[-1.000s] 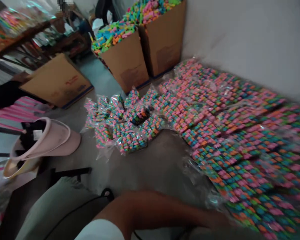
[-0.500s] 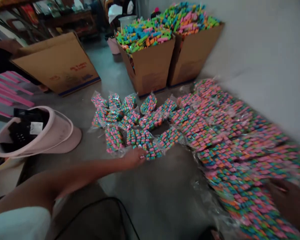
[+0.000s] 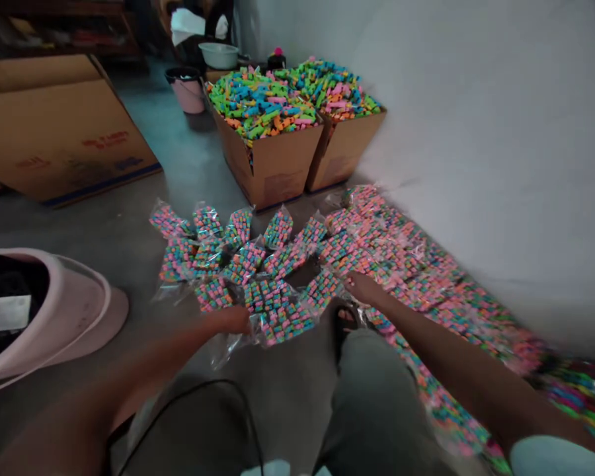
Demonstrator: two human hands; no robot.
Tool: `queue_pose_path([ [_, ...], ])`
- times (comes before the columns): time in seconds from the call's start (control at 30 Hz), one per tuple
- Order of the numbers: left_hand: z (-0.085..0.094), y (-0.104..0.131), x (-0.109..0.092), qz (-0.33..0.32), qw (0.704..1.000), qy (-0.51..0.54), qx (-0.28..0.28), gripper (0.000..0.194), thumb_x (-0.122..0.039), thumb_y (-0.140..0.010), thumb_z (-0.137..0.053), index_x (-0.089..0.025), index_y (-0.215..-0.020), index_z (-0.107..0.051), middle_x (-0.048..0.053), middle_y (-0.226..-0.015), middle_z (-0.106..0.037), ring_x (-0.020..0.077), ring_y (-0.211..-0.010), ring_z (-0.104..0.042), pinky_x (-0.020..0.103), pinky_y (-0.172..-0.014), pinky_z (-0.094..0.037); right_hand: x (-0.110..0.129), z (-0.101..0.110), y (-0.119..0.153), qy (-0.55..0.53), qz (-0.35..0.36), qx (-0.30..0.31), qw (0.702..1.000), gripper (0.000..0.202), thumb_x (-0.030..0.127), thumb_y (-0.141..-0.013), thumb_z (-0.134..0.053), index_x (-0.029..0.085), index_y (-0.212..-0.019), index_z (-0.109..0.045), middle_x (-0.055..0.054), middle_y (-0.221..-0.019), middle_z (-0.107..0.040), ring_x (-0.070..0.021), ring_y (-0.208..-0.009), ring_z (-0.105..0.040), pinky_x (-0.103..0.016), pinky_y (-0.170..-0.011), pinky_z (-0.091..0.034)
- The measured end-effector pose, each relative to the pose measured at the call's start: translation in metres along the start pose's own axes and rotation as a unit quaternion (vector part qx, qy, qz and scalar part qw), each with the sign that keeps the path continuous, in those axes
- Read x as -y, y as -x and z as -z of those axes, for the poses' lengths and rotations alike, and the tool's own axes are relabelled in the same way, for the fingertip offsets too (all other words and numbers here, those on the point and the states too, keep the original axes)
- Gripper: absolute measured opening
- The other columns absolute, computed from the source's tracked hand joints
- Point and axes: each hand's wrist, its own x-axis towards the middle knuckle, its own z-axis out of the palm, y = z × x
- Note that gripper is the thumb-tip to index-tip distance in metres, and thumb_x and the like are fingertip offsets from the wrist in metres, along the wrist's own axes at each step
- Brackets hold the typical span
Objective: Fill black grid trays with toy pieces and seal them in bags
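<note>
Clear plastic bags packed with rows of small pink, blue, green and orange pieces lie on the floor ahead of me. My left hand is closed at the left end of the nearest bag of colourful pieces, where loose clear plastic hangs below it. Blur softens its fingers. My right hand reaches down beside another bag, just beyond my foot. Its fingers point left and are too smeared to show whether they grip anything.
Two cardboard boxes heaped with colourful plastic pieces stand against the wall. A wide bed of filled bags runs along the wall to my right. At left are a pink bucket of black items and a tilted cardboard box.
My view has swung right. My right hand has moved from the bags at far right to the middle, near my foot. My left hand stays at the nearest bag, now at its left end.
</note>
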Motion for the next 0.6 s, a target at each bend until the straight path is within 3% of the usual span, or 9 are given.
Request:
queue_pose_path([
  [0.1,0.018,-0.035,0.006,-0.011,1.0,0.016,-0.013,0.019,-0.039,-0.084,-0.069,-0.021,-0.084,-0.075,0.004,-0.073,-0.072,0.0229,-0.073,-0.069,0.032,-0.075,-0.053,-0.007,-0.005,-0.083,-0.058,-0.013,-0.072,0.996,0.047,0.039,-0.103,-0.052,0.013,-0.141,-0.061,-0.019,-0.132,-0.069,-0.0282,-0.118,-0.066,-0.032,-0.096,-0.048],
  [0.17,0.03,-0.064,0.004,0.006,0.993,0.061,-0.098,0.027,-0.041,-0.092,-0.06,-0.022,-0.105,-0.074,0.005,-0.089,-0.076,0.022,-0.082,-0.071,0.03,-0.077,-0.053,-0.009,-0.001,-0.149,-0.093,-0.027,-0.115,0.989,0.052,0.04,-0.103,-0.052,0.012,-0.147,-0.056,-0.02,-0.137,-0.066,-0.0294,-0.121,-0.065,-0.034,-0.1,-0.049],
  [0.27,0.047,-0.114,-0.009,0.076,0.957,0.131,-0.247,0.039,-0.04,-0.093,-0.061,-0.02,-0.127,-0.068,0.008,-0.108,-0.076,0.0224,-0.092,-0.071,0.031,-0.082,-0.053,-0.014,0.01,-0.242,-0.108,-0.045,-0.163,0.98,0.064,0.045,-0.102,-0.055,0.01,-0.154,-0.047,-0.024,-0.144,-0.06,-0.0326,-0.122,-0.065,-0.039,-0.101,-0.05],
  [0.33,0.058,-0.149,-0.021,0.114,0.939,0.146,-0.29,0.048,-0.039,-0.093,-0.064,-0.02,-0.137,-0.063,0.01,-0.117,-0.075,0.0231,-0.096,-0.072,0.032,-0.085,-0.053,-0.018,0.018,-0.293,-0.092,-0.037,-0.174,0.98,0.068,0.049,-0.101,-0.056,0.009,-0.155,-0.045,-0.027,-0.148,-0.056,-0.0344,-0.124,-0.064,-0.041,-0.102,-0.051],
  [0.47,0.073,-0.213,-0.051,0.168,0.926,0.127,-0.312,0.061,-0.038,-0.094,-0.066,-0.016,-0.15,-0.053,0.012,-0.12,-0.075,0.0262,-0.103,-0.072,0.035,-0.09,-0.054,-0.031,0.032,-0.364,-0.042,0.027,-0.108,0.993,0.058,0.046,-0.103,-0.053,0.01,-0.149,-0.055,-0.024,-0.141,-0.064,-0.0338,-0.13,-0.062,-0.04,-0.106,-0.048],
  [0.6,0.081,-0.264,-0.095,0.185,0.929,0.061,-0.315,0.069,-0.046,-0.1,-0.059,-0.02,-0.161,-0.039,0.013,-0.129,-0.072,0.0293,-0.112,-0.071,0.037,-0.096,-0.054,-0.047,0.033,-0.401,-0.018,0.087,-0.05,0.995,0.044,0.04,-0.107,-0.043,0.014,-0.125,-0.074,-0.019,-0.129,-0.073,-0.0281,-0.118,-0.069,-0.034,-0.1,-0.049],
])
